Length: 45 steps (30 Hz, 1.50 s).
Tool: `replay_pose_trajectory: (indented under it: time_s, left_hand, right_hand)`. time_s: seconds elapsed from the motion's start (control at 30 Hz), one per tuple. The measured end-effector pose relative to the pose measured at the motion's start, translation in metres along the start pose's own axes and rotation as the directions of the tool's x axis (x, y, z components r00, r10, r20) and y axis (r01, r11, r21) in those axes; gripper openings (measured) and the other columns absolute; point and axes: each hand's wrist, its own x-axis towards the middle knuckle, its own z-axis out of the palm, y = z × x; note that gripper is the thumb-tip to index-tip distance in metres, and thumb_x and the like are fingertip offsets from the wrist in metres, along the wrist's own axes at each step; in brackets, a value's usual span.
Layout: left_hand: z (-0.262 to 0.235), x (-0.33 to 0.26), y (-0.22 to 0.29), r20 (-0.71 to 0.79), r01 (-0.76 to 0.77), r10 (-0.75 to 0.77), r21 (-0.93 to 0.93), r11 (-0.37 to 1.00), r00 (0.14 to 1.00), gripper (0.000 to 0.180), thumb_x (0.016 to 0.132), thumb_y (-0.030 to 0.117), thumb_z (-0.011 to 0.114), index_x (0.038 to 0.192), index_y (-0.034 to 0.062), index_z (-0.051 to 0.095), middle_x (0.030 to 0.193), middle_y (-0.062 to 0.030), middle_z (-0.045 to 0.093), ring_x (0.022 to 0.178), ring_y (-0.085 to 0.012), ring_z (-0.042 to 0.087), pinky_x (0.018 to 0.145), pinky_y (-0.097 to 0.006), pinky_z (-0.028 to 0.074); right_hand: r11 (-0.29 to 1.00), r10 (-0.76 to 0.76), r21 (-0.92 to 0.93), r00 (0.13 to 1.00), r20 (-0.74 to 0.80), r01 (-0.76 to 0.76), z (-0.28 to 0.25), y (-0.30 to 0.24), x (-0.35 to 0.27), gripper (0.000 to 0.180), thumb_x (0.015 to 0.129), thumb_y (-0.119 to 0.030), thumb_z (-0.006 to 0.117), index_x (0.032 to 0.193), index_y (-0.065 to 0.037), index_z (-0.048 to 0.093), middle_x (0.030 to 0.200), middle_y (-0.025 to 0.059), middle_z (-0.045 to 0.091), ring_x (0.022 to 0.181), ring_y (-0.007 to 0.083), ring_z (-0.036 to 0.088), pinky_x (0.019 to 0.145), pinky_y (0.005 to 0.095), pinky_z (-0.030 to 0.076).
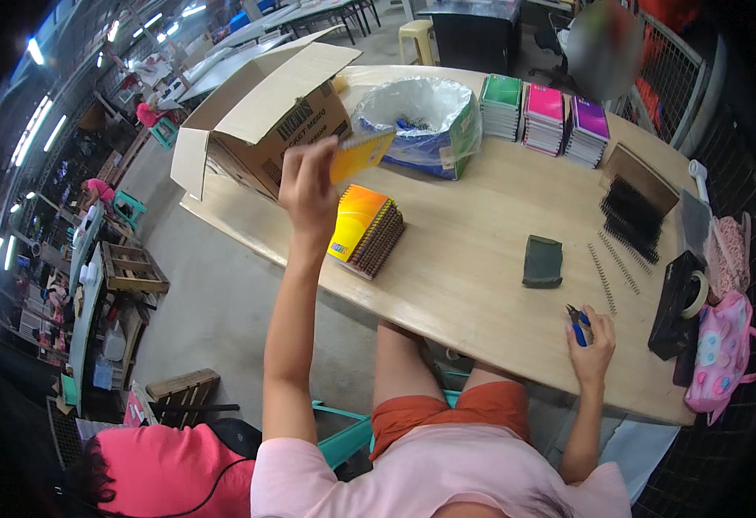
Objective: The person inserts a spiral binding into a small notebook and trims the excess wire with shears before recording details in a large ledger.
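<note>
My left hand (309, 183) is raised near the open cardboard box, its fingers closed on a yellow spiral notebook (362, 155). Just below it on the table stands a stack of yellow-orange spiral notebooks (366, 226), their dark coils facing right. At the table's near right, my right hand (592, 350) grips blue-handled cutting pliers (579, 326), jaws pointing away from me. Beyond the pliers lie loose wire spirals (604, 278) and a dark green block-like piece (543, 262).
The cardboard box (261, 129) stands at the far left, beside a plastic-lined carton (412, 129). Green (500, 108), pink (544, 121) and purple (587, 131) notebook stacks line the back. Black coils (632, 216), a tape dispenser (680, 306) and a pink pouch (719, 354) occupy the right.
</note>
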Motion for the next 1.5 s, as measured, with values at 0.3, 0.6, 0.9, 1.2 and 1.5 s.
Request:
replay_pose_trajectory:
  time_s: [0.3, 0.6, 0.9, 1.2, 1.5]
  left_hand:
    - [-0.053, -0.120, -0.008, 0.228, -0.171, 0.165, 0.006, 0.985, 0.960, 0.047, 0.071, -0.013, 0.064, 0.113, 0.0076, 0.070, 0.098, -0.0109, 0.065, 0.095, -0.0288, 0.065, 0.092, -0.045, 0.051]
    - [-0.057, -0.137, -0.006, 0.284, -0.027, 0.040, -0.050, 0.998, 0.958, 0.039, 0.074, -0.001, 0.073, 0.111, 0.0097, 0.070, 0.105, -0.0106, 0.064, 0.102, -0.0307, 0.063, 0.097, -0.047, 0.047]
    - [-0.068, -0.161, -0.002, -0.099, 0.328, -0.331, -0.043, 0.944, 0.939, 0.071, 0.097, 0.042, 0.053, 0.148, 0.0010, 0.025, 0.151, -0.0160, 0.024, 0.135, -0.0305, 0.034, 0.111, -0.045, 0.029]
    - [-0.023, -0.210, 0.013, -0.254, 0.605, -0.694, -0.349, 0.716, 0.674, 0.078, 0.096, 0.054, 0.047, 0.148, 0.0018, 0.021, 0.151, -0.0134, 0.025, 0.129, -0.0313, 0.039, 0.110, -0.048, 0.029]
    - [-0.060, -0.181, -0.047, -0.289, 0.654, -0.654, -0.110, 0.748, 0.700, 0.068, 0.100, 0.047, 0.043, 0.148, 0.0034, 0.025, 0.150, -0.0127, 0.026, 0.129, -0.0305, 0.039, 0.106, -0.043, 0.035]
  right_hand:
    - [0.999, -0.018, -0.037, 0.999, 0.036, 0.019, 0.004, -0.001, 0.001, 0.053, 0.068, -0.008, 0.079, 0.118, -0.004, 0.063, 0.093, 0.0129, 0.057, 0.091, 0.0312, 0.055, 0.085, 0.0420, 0.044]
    - [0.951, 0.049, -0.306, 0.998, 0.031, -0.037, -0.006, -0.006, 0.000, 0.060, 0.065, -0.021, 0.083, 0.119, -0.003, 0.063, 0.111, 0.0148, 0.054, 0.107, 0.0339, 0.049, 0.094, 0.0456, 0.040]
    - [0.769, 0.144, 0.610, 0.981, 0.128, -0.192, 0.025, -0.079, 0.063, 0.053, 0.084, -0.016, 0.071, 0.133, -0.005, 0.055, 0.127, 0.0136, 0.054, 0.118, 0.0279, 0.051, 0.094, 0.0366, 0.045]
    - [0.832, -0.134, 0.550, 0.989, 0.069, 0.074, 0.205, -0.169, 0.231, 0.107, 0.068, -0.042, 0.085, 0.153, -0.021, 0.024, 0.150, 0.0312, 0.025, 0.138, 0.0418, 0.033, 0.111, 0.0523, 0.031]
    - [0.892, -0.335, 0.342, 0.940, 0.062, 0.295, 0.265, -0.189, 0.300, 0.037, 0.062, -0.006, 0.083, 0.096, -0.004, 0.069, 0.152, 0.0324, 0.023, 0.124, 0.0453, 0.050, 0.101, 0.0431, 0.045]
